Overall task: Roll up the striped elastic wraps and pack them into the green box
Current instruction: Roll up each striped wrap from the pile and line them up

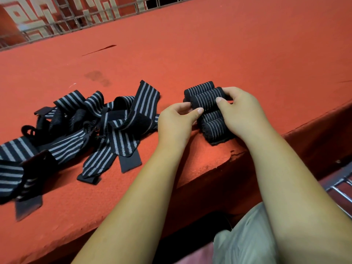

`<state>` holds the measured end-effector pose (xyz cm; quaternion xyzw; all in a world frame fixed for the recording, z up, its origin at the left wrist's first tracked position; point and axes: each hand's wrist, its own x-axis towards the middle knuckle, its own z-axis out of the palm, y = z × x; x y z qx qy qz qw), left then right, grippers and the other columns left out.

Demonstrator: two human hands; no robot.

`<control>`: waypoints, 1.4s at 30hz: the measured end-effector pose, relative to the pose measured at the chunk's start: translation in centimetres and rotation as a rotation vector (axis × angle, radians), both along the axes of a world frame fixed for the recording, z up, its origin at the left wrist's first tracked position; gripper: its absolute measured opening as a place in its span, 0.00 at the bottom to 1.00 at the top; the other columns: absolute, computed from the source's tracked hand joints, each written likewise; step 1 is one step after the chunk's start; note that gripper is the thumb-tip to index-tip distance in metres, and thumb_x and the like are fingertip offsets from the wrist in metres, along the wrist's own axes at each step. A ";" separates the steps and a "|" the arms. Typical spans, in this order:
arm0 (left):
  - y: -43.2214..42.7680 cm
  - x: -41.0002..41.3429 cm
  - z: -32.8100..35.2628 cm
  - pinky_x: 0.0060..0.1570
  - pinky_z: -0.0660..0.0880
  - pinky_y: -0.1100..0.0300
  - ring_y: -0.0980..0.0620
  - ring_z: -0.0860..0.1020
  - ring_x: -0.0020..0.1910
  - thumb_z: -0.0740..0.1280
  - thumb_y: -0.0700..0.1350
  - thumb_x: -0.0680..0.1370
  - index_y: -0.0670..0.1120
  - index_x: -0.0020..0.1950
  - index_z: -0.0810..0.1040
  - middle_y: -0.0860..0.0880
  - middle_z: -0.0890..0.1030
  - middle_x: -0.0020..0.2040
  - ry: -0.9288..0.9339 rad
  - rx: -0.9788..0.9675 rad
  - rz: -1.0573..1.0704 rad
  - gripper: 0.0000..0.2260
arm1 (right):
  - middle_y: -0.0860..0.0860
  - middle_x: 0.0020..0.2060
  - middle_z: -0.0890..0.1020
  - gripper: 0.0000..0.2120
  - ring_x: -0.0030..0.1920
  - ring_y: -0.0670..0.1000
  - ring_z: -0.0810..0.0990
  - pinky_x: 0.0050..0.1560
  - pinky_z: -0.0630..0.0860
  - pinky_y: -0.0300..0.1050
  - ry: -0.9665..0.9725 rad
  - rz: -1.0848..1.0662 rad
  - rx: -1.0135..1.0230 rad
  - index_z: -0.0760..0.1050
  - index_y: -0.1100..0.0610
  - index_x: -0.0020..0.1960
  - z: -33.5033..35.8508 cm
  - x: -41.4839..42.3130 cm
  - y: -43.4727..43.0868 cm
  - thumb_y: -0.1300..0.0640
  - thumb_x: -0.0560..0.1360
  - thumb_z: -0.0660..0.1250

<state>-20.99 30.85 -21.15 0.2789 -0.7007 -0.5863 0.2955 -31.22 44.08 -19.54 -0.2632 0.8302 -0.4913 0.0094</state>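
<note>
You hold 1 rolled wrap, black with thin pale stripes, between both hands above the near edge of the red desk. Your left hand pinches the roll's left end, thumb on the side nearest you and fingertips behind it. Your right hand grasps the right end, thumb pressed on the near face and fingers curled over the far side. Whether this roll rests on its neighbours or is lifted just clear of them cannot be told.

Just behind the rolled wrap, touching it, lies a back roll of the same striped cloth. Just in front of it, 2 front rolls lie side by side on the desk, their right ends hidden under your right hand.

To the left of the rolled wrap, beyond your left hand, the loose wraps sprawl in a tangled heap, with plain black end tabs sticking out toward you. The heap's nearest strip sits just beside your left hand.

Farther behind the rolled wrap and to its left, a dark stain marks the desk. Well beyond that runs a metal railing. In front of the rolled wrap the desk's front edge is chipped, and below it your leg shows in grey cloth.
</note>
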 end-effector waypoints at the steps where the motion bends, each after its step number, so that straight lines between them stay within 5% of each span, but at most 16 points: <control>1: 0.0 0.2 0.1 0.58 0.85 0.46 0.51 0.89 0.51 0.80 0.44 0.76 0.45 0.62 0.87 0.50 0.90 0.52 -0.009 0.013 -0.001 0.14 | 0.46 0.65 0.84 0.14 0.65 0.49 0.80 0.57 0.69 0.41 -0.001 -0.005 -0.004 0.80 0.49 0.70 0.0 0.0 0.0 0.54 0.85 0.64; 5: 0.4 1.6 1.3 0.50 0.86 0.56 0.50 0.89 0.48 0.77 0.41 0.80 0.42 0.62 0.86 0.48 0.89 0.51 -0.045 -0.001 0.001 0.12 | 0.47 0.68 0.83 0.17 0.69 0.49 0.79 0.68 0.72 0.42 0.000 -0.073 -0.041 0.78 0.51 0.73 0.2 0.1 0.3 0.55 0.84 0.67; 7: 0.4 2.9 1.8 0.49 0.85 0.53 0.49 0.86 0.42 0.76 0.40 0.80 0.45 0.57 0.86 0.45 0.88 0.47 -0.054 -0.014 -0.006 0.06 | 0.47 0.67 0.83 0.18 0.69 0.50 0.79 0.71 0.73 0.45 0.028 -0.124 -0.075 0.79 0.52 0.72 0.6 0.4 0.2 0.55 0.83 0.67; 17: -2.2 11.1 3.4 0.49 0.84 0.49 0.52 0.84 0.36 0.74 0.37 0.80 0.48 0.50 0.88 0.48 0.87 0.40 -0.074 -0.044 0.044 0.06 | 0.50 0.57 0.84 0.11 0.59 0.51 0.81 0.62 0.71 0.39 0.210 -0.079 -0.210 0.85 0.53 0.59 3.0 6.6 -4.2 0.56 0.79 0.68; 23: -5.1 17.6 4.8 0.39 0.79 0.55 0.51 0.82 0.36 0.73 0.34 0.80 0.44 0.49 0.87 0.46 0.85 0.37 -0.073 -0.081 0.142 0.06 | 0.48 0.52 0.83 0.08 0.53 0.50 0.81 0.59 0.74 0.42 0.219 0.089 -0.233 0.86 0.51 0.53 3.6 11.4 -8.6 0.56 0.79 0.69; 27: -7.4 22.7 6.1 0.40 0.82 0.54 0.51 0.82 0.37 0.73 0.36 0.80 0.47 0.49 0.88 0.42 0.88 0.42 -0.100 -0.147 0.261 0.07 | 0.45 0.49 0.82 0.08 0.49 0.45 0.78 0.49 0.67 0.28 0.186 0.192 -0.220 0.85 0.50 0.52 3.7 14.4 -11.9 0.58 0.78 0.69; 30: -8.9 26.3 7.0 0.34 0.80 0.60 0.54 0.83 0.35 0.73 0.40 0.81 0.50 0.50 0.88 0.47 0.87 0.39 -0.123 -0.169 0.363 0.06 | 0.46 0.50 0.84 0.08 0.53 0.46 0.80 0.55 0.71 0.36 0.196 0.266 -0.217 0.86 0.51 0.52 3.6 16.4 -14.0 0.58 0.78 0.68; 33: -11.0 29.5 7.5 0.43 0.83 0.50 0.49 0.84 0.38 0.73 0.39 0.81 0.49 0.50 0.88 0.50 0.86 0.37 -0.065 -0.144 0.442 0.06 | 0.46 0.51 0.85 0.07 0.53 0.46 0.81 0.58 0.75 0.44 0.151 0.305 -0.230 0.85 0.49 0.52 3.5 18.3 -15.9 0.56 0.79 0.68; 39: -15.5 34.6 7.3 0.35 0.80 0.60 0.51 0.81 0.36 0.72 0.36 0.81 0.42 0.53 0.87 0.44 0.85 0.40 -0.014 -0.119 0.567 0.05 | 0.41 0.50 0.85 0.08 0.53 0.42 0.82 0.54 0.74 0.37 0.052 0.366 -0.242 0.85 0.48 0.53 3.3 21.5 -18.7 0.56 0.80 0.68; 42: -18.4 37.1 6.6 0.39 0.82 0.55 0.47 0.82 0.39 0.71 0.35 0.81 0.45 0.51 0.86 0.42 0.86 0.43 -0.038 -0.114 0.639 0.07 | 0.41 0.49 0.85 0.08 0.52 0.39 0.82 0.52 0.73 0.31 0.070 0.412 -0.252 0.85 0.48 0.53 3.6 23.2 -19.6 0.56 0.81 0.68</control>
